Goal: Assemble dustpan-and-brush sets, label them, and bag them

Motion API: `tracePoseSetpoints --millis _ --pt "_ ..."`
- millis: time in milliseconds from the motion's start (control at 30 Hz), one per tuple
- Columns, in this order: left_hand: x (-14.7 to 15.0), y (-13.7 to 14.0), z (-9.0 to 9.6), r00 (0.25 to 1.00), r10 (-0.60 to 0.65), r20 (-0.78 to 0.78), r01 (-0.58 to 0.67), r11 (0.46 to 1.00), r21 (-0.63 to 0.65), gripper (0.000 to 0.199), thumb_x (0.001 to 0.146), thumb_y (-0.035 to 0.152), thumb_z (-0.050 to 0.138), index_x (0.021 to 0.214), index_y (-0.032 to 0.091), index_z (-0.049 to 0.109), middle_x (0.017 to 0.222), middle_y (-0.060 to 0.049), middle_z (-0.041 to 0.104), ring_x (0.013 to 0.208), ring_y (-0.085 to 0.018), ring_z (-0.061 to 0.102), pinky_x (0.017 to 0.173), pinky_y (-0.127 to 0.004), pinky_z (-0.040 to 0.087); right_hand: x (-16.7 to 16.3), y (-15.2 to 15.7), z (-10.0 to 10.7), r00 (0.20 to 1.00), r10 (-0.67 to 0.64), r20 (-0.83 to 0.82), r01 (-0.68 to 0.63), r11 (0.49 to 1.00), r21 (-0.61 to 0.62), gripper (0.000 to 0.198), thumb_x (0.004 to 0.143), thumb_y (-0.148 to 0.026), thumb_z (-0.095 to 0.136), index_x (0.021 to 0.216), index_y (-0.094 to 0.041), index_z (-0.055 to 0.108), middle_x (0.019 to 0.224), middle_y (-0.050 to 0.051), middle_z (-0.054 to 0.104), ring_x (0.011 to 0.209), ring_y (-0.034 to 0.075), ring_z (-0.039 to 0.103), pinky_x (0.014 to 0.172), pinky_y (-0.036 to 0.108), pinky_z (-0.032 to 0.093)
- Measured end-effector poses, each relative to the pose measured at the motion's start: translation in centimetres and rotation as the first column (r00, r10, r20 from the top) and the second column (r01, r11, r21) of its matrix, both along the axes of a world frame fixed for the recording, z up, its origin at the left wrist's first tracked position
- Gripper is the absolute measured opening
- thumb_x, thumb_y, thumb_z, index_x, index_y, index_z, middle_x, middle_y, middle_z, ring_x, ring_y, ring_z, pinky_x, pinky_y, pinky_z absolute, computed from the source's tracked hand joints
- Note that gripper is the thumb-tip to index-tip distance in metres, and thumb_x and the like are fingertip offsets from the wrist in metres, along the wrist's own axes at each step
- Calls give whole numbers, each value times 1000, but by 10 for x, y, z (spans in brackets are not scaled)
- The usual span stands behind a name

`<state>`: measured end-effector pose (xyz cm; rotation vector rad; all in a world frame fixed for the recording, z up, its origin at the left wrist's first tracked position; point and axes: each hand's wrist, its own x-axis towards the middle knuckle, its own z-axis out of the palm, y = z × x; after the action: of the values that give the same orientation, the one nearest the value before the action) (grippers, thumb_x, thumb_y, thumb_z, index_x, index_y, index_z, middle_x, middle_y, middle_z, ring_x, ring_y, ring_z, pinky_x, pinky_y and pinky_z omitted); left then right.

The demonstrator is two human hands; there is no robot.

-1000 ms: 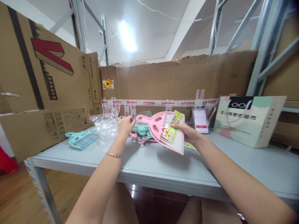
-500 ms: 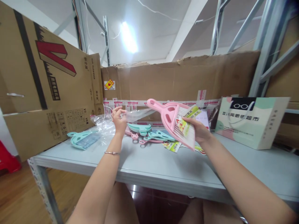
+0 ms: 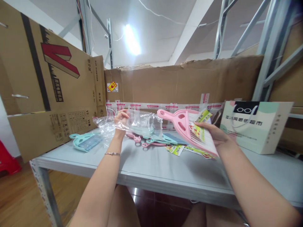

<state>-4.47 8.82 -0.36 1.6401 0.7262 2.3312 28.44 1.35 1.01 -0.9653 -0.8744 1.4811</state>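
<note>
My right hand [image 3: 216, 135] grips a pink dustpan and brush set [image 3: 181, 124] by its wide bristle end, the handle pointing left. A yellow-green printed card [image 3: 200, 129] lies against the white bristles under my thumb. My left hand [image 3: 121, 119] is closed on the edge of a clear plastic bag [image 3: 148, 121], which spreads rightward close to the pink handle. Below the bag, mint-green dustpan pieces [image 3: 163, 138] and a pink brush handle [image 3: 134, 137] lie on the table, partly seen through the film. A mint-green dustpan set [image 3: 86, 142] rests farther left.
Printed cards [image 3: 175, 149] lie on the grey table [image 3: 146, 164]. More crumpled clear plastic [image 3: 104, 127] sits left of my left hand. Large cardboard boxes [image 3: 68, 78] stand at the left and along the back. A white-green paper bag [image 3: 253, 129] stands at the right.
The pink set has moved right and slightly down in my right hand, away from my left hand. The clear bag now hangs spread out from my left hand.
</note>
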Motion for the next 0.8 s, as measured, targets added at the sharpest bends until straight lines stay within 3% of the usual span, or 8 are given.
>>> tracePoseSetpoints --millis 100,267,467,567,600,667,733,800 --pt "-1 0 -1 1000 14 -6 -14 1000 6 26 73 28 61 52 19 47 100 -9 58 92 -19 57 86 -39 43 0 1 -4 993 69 99 -62 995 -76 28 85 -12 41 99 -6 64 70 14 71 50 21 66 54 31 54" --pt "2 4 -1 999 -46 8 46 997 61 27 72 25 62 51 18 48 95 -6 59 84 -15 57 81 -32 45 -6 18 -15 963 183 198 -172 982 -71 29 78 -6 48 104 -8 62 75 12 72 54 20 67 55 31 55" --pt "21 -2 -5 984 -178 -27 179 984 11 28 70 22 66 49 15 50 92 -4 58 81 -12 55 77 -26 45 -32 25 -29 938 323 124 -323 946 -23 27 79 -11 53 105 -9 61 84 11 72 71 19 70 77 31 55" --pt "32 -7 -7 959 -281 -33 280 959 -36 9 72 23 65 68 16 61 101 -5 57 87 -13 57 81 -26 45 -46 25 -35 943 323 77 -328 944 48 23 79 -10 55 101 -10 61 86 10 72 75 20 69 81 33 54" --pt "34 -8 -6 950 -313 4 313 948 -53 10 74 23 64 82 18 63 106 -5 55 88 -13 58 81 -26 46 -49 25 -37 951 304 54 -307 949 68 22 79 -9 55 100 -11 61 86 10 72 76 20 69 82 34 54" --pt "35 -8 -5 919 -348 185 369 924 -95 32 77 22 61 108 25 55 115 -4 52 91 -12 59 81 -25 46 -53 26 -37 968 250 -5 -248 965 88 19 80 -9 53 97 -12 61 85 9 73 75 19 69 84 34 53" --pt "34 -7 -3 847 -322 424 423 891 -167 37 80 22 57 116 27 47 119 -5 49 92 -10 59 81 -22 46 -56 27 -37 977 203 -62 -197 975 100 17 82 -11 52 96 -14 60 83 8 73 74 18 69 84 35 53" --pt "35 -8 -2 772 -312 554 518 813 -265 31 87 30 47 117 23 46 120 -8 50 92 -12 61 80 -22 47 -57 28 -36 980 164 -110 -152 982 113 16 83 -13 51 96 -14 60 83 8 73 74 18 69 82 35 54"
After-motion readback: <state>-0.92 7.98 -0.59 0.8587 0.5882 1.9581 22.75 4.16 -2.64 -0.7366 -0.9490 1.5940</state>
